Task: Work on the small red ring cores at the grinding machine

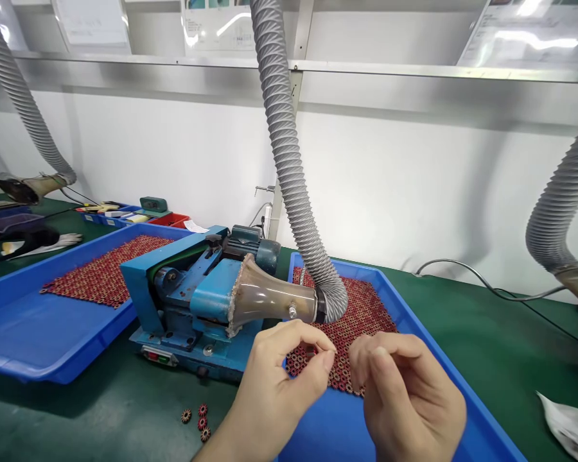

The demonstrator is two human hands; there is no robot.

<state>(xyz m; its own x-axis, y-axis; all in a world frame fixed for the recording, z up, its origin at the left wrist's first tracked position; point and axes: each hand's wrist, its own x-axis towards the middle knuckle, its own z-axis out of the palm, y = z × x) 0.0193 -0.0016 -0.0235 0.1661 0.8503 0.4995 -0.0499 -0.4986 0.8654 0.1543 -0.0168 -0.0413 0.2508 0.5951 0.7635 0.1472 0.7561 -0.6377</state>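
Where the green tabletop [472, 321] extends along the wall, we find two blue trays standing on it: the left tray [38, 333] and the right tray [334, 427], each carrying a flat layer of small red parts. Between them we locate the blue motor-driven machine [214, 298]. A grey corrugated hose [282, 135] descends to the right tray, bends and joins the translucent brown hood [270, 295] on the machine's right side.

We observe both hands above the near part of the right tray, just apart. On the left hand [286, 382], the thumb and forefinger are pinched together at the tips; on the right hand [411, 394], the fingers are curled, with the thumb against the forefinger. We cannot tell whether either hand grasps a part.

The nearest red toothed parts [354, 321] lie behind the hands, in the right tray. We count four loose toothed parts [202, 423] on the tabletop, left of the left hand.
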